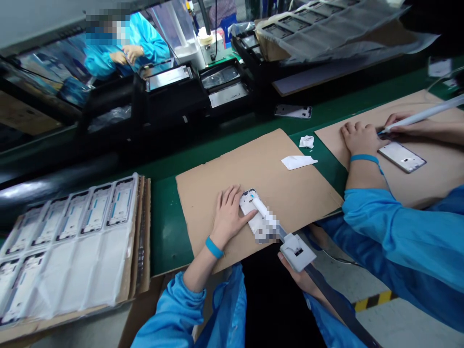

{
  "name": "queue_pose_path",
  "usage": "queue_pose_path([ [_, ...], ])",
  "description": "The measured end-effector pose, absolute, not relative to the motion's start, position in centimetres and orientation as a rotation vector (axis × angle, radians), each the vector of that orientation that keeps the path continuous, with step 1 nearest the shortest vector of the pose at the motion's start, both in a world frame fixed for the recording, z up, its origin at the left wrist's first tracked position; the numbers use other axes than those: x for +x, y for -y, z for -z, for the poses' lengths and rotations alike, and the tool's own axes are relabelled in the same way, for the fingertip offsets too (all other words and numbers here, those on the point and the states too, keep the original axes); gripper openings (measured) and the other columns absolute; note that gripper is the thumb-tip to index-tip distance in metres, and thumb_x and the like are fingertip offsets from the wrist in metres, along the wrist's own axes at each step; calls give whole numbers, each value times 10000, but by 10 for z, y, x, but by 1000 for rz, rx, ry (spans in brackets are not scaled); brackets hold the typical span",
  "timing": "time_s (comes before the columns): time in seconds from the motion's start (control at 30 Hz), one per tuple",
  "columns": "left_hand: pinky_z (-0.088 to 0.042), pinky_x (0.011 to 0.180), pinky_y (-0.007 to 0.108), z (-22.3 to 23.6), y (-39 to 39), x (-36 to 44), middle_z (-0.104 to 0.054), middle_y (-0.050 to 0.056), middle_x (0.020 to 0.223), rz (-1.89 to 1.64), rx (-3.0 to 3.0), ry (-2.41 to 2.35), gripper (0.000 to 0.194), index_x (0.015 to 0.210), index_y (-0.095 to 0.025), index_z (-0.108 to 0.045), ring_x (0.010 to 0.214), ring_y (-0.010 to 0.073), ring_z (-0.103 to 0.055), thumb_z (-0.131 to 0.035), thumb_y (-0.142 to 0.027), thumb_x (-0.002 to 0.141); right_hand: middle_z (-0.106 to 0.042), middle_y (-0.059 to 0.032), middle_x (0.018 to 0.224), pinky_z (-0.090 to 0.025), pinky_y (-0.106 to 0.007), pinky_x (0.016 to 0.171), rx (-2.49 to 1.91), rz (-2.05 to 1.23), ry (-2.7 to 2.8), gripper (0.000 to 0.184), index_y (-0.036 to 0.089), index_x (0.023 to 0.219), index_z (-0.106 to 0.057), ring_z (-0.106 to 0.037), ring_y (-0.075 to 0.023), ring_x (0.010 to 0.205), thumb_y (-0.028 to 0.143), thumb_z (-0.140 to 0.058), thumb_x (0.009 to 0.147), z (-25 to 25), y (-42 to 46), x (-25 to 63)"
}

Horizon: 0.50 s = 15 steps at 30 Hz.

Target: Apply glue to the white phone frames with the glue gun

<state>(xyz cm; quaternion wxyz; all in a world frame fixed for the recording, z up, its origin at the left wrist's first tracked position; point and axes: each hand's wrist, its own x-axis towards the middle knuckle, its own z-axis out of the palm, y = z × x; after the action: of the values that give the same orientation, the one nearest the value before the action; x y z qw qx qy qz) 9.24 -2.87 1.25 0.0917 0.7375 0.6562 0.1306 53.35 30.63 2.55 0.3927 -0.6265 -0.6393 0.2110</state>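
My left hand [229,220] lies flat with fingers stretched out on a cardboard sheet [203,193]. Its thumb rests over a light-coloured phone frame [248,205], by the frame's left side. Across that frame runs a white rod-shaped piece [259,207], in line with a pale square block [297,252] and a long grey strip [333,292]. Behind the block is my right hand [292,273]; most of its fingers are hidden. Whether it grips the block or something beneath cannot be made out. Part of the rod is blurred out.
At left, a white tray [79,270] holds several phone frames. Paper scraps [297,162] lie on the cardboard and bench. Black bins [224,82] stand behind. At right, a co-worker's hands [362,140] work with a white pen-like tool [424,115] beside another phone frame [402,156].
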Motion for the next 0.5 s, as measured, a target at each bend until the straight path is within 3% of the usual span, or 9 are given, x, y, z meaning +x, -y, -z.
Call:
queue_pose_path([
  [0.1,-283,1510,666,-13,29,92,-508,144,1882,-394,2200,-1948,724,1737,-238,-568,1783,376,-433,-654,-692,1179,-589,-67,955,-499,-8,1154,-1972,102,2034,818,181,875,66,-599,73,1284,247,-726,1069,-24,-310,534],
  [0.17,-289,1508,665,-13,29,91,-512,149,1878,-383,2201,-1949,724,1728,-228,-573,1779,378,-439,-660,-690,1177,-619,-90,993,-498,-65,1218,-2131,590,2347,879,204,773,-27,-557,27,1326,324,-864,1012,-26,-307,534],
  [0.23,-290,1510,664,-14,28,91,-511,155,1878,-363,2200,-1952,726,1723,-210,-575,1780,380,-437,-667,-680,1176,-652,-117,1078,-456,-162,1337,-2138,820,2600,872,231,695,-155,-501,-34,1402,461,-958,945,-30,-301,533],
  [0.33,-291,1509,667,-14,29,91,-510,156,1879,-355,2196,-1953,729,1724,-206,-571,1781,381,-437,-666,-677,1177,-664,-118,1136,-347,-210,1442,-2074,717,2769,836,241,668,-257,-419,-71,1474,552,-1000,892,-37,-293,533],
  [0.43,-291,1505,679,-14,29,91,-505,150,1883,-375,2192,-1946,730,1718,-233,-578,1779,385,-440,-661,-711,1173,-652,-110,1121,-318,-152,1444,-2044,560,2718,892,219,677,-177,-407,-38,1483,455,-1011,887,-39,-292,533],
  [0.5,-286,1507,679,-14,28,91,-506,147,1883,-386,2189,-1944,729,1714,-241,-582,1780,385,-438,-652,-726,1174,-645,-108,1137,-361,-117,1403,-2070,474,2583,918,193,708,-93,-449,-1,1453,395,-957,938,-38,-293,532],
])
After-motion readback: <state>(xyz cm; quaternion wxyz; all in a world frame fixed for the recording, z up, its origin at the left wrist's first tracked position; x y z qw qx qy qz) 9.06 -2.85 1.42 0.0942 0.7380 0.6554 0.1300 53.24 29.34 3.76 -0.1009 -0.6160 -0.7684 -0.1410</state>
